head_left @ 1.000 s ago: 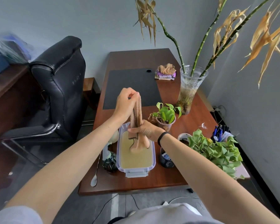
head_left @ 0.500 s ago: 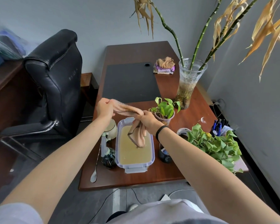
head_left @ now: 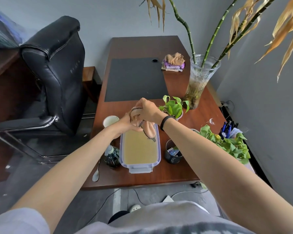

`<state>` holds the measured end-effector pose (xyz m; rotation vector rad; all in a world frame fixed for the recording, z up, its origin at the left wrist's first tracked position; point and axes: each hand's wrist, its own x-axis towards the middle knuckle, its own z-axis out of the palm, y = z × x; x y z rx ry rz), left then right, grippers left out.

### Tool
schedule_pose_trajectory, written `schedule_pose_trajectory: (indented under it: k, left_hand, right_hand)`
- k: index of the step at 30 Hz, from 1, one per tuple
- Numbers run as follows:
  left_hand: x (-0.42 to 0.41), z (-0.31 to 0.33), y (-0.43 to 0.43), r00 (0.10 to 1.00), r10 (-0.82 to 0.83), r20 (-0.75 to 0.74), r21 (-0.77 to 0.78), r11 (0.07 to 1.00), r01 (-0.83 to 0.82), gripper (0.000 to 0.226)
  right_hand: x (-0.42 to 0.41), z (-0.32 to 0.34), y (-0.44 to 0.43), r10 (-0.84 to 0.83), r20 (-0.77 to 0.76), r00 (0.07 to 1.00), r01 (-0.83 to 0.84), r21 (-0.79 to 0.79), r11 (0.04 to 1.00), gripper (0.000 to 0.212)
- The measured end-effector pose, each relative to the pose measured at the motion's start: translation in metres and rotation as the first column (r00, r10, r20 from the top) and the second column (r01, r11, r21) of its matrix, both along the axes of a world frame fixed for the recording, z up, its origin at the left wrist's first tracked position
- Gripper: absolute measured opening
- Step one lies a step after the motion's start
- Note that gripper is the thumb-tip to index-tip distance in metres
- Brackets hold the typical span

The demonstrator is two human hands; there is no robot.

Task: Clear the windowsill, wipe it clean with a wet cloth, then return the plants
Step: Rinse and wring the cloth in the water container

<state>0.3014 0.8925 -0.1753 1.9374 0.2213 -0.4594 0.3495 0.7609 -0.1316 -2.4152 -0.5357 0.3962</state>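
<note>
The cloth point(head_left: 150, 131) is held bunched between both hands over the far end of the plastic box point(head_left: 140, 169), which is filled with cloudy yellowish water. One loose end with a dark checked border hangs down toward the water. The left hand point(head_left: 125, 123) is closed around the lower part of the bundle and the right hand point(head_left: 148, 110) is curled over the upper part, so a wringing step is judged to be in hand. The cloth is expected to be soft and limp, heavier than when dry, and somewhat slippery. It is best taken by the thick middle, not by the thin border, and kept over the box so that the drips are caught. The box stands on the bench point(head_left: 176, 173), between a small bottle point(head_left: 112, 156) and a dark cup point(head_left: 172, 153). Beyond it, a small potted plant point(head_left: 173, 107), a glass vase point(head_left: 199, 81) with bamboo stems and a leafy plant point(head_left: 232, 146) are seen on the bench.
</note>
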Motion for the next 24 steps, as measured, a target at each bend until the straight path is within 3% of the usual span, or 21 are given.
schedule_pose_trajectory:
  k: [6,13,18,21,24]
  left_hand:
    - [-0.003,-0.018,-0.007,0.994,0.103,0.033,-0.192,0.977,-0.095,0.06]
    - [-0.001,-0.011,-0.002,0.99,0.14,0.023,-0.172,0.976,-0.134,0.072]
    - [0.001,-0.003,-0.011,0.995,0.088,0.037,-0.188,0.979,-0.079,0.102]
    - [0.007,0.001,-0.026,0.979,0.191,0.074,-0.212,0.962,-0.171,0.091]
    - [0.01,0.006,-0.032,0.961,0.256,0.104,-0.16,0.958,-0.238,0.071]
  right_hand:
    - [0.0,0.003,-0.004,-0.037,0.015,0.999,0.034,0.159,0.987,0.028]
    - [-0.006,-0.004,-0.007,-0.124,-0.258,0.958,0.216,0.366,0.905,0.01]
    - [-0.011,0.005,-0.005,-0.069,-0.55,0.832,0.434,0.569,0.698,0.004]
    - [-0.011,0.007,-0.006,0.037,-0.645,0.764,0.511,0.638,0.576,0.027]
    - [-0.013,0.006,-0.015,0.162,-0.707,0.688,0.606,0.683,0.408,0.034]
